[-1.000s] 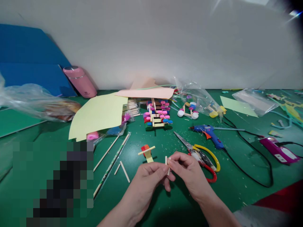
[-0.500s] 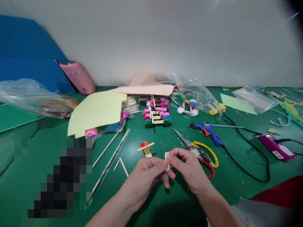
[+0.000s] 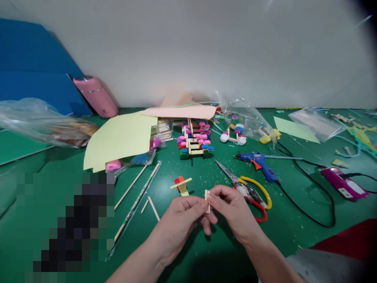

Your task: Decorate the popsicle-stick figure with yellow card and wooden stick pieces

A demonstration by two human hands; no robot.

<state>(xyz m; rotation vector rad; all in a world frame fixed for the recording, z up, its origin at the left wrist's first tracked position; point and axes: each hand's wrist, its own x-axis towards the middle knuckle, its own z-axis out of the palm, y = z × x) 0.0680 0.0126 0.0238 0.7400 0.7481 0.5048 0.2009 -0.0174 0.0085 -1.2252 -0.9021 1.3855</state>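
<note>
Between my fingertips, small pale wooden stick pieces (image 3: 207, 195) are held upright, partly covered by the fingers. My left hand (image 3: 188, 212) pinches them from the left, its lower fingers curled underneath. On the other side my right hand (image 3: 232, 206) grips the same pieces with thumb and forefinger. Just beyond my left hand lies a small red-orange piece (image 3: 178, 181) with a pale stick (image 3: 185, 182) across it. Scissors (image 3: 229, 173) with red and yellow handles lie beside my right hand, overlapping what looks like pliers. Loose short sticks (image 3: 153, 208) rest left of my left hand.
A blue glue gun (image 3: 259, 162) with a black cord lies right, near a purple power box (image 3: 343, 182). Stacked stick-and-wheel models (image 3: 196, 147) stand ahead. Yellow paper (image 3: 123, 137), a wrapped stick (image 3: 138, 204) and a pink bottle (image 3: 97, 96) are left.
Both hands keep their pinch on the stick pieces, which have turned very slightly between the fingers. Nothing else has visibly moved on the table.
</note>
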